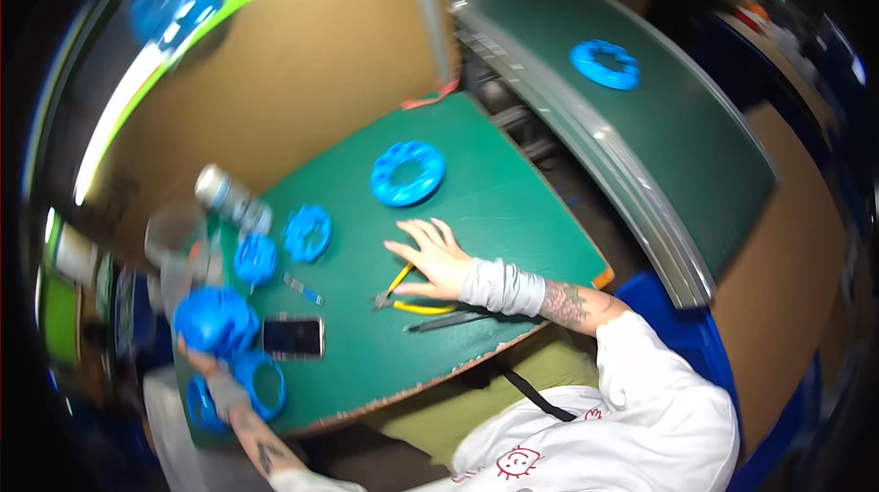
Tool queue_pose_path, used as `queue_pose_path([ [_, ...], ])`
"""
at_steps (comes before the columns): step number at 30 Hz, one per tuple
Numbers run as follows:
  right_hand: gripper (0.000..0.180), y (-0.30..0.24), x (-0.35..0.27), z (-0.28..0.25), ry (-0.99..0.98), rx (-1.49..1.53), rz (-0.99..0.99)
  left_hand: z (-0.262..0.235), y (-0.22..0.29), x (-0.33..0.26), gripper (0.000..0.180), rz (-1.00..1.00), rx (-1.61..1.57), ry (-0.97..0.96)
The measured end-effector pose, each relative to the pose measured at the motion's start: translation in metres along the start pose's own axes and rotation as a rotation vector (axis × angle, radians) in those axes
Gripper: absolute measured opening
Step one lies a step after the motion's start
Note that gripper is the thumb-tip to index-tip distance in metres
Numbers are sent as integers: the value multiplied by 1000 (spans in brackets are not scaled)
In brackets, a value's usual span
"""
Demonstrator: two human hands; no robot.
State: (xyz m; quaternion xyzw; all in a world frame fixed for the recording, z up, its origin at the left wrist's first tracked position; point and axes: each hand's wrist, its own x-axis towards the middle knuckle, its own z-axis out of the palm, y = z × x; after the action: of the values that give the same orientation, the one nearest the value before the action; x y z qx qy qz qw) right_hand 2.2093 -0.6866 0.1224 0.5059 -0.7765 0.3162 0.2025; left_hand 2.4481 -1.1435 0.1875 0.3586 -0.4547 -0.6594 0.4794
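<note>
My right hand (430,259) lies flat with fingers spread on the green mat (494,208), resting over yellow-handled pliers (412,302). A dark thin tool (449,320) lies just beside them. My left hand (212,366) is at the mat's left corner, holding a blue round plastic part (215,320). A blue ring (261,387) lies right by that hand. A large blue ring with holes (407,173) sits further back on the mat, apart from both hands.
Two smaller blue round parts (307,233) (255,259) lie left of centre, near a phone (293,336) and a small strip (302,289). A blurred can (231,197) stands at the left. Cardboard walls (302,62) rise behind. A conveyor (659,117) on the right carries another blue ring (605,64).
</note>
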Motion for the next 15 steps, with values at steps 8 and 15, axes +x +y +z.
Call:
queue_pose_path([
  [8, 38, 182, 28, -217, 409, -768, 770, -7, 11, 28, 59, 21, 105, -116],
  [15, 46, 271, -16, -247, 100, -579, 1148, -35, -10, 58, 48, 258, 216, -54],
])
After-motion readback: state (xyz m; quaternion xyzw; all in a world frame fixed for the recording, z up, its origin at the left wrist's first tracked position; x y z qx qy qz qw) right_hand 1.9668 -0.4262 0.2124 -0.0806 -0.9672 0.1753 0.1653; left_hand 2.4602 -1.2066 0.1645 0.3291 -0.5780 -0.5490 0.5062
